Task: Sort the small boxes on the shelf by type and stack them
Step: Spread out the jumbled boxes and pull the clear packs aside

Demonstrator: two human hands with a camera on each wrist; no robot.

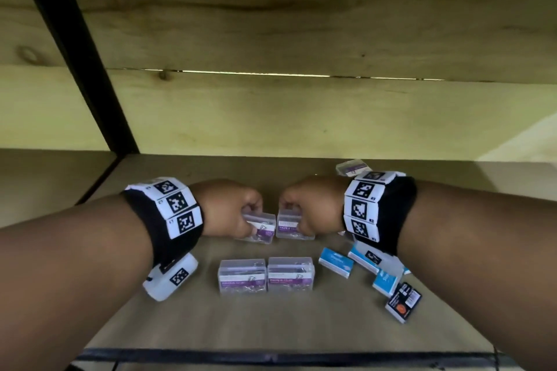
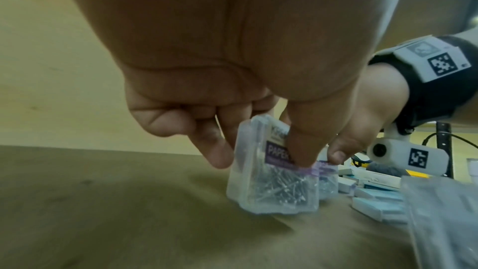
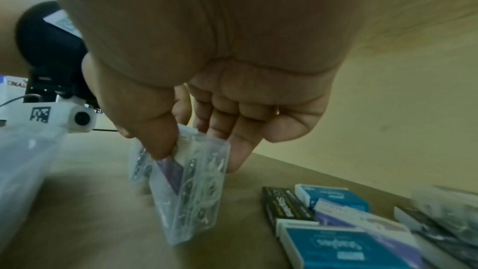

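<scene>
Nearest the camera, just behind both wrists, two clear paper-clip boxes stand side by side on the wooden shelf. Beyond them each hand has one more of the same kind. To do this step well, I judge each box should be squared flat and lowered straight onto one of that pair, edges flush, before the fingers let go, since the smooth plastic will likely slide. The left hand pinches its clear box between thumb and curled fingers, lower edge at or just above the shelf. The right hand likewise pinches its own clear box, tilted. Blue staple boxes and a black box lie scattered under the right wrist, unsorted.
</scene>
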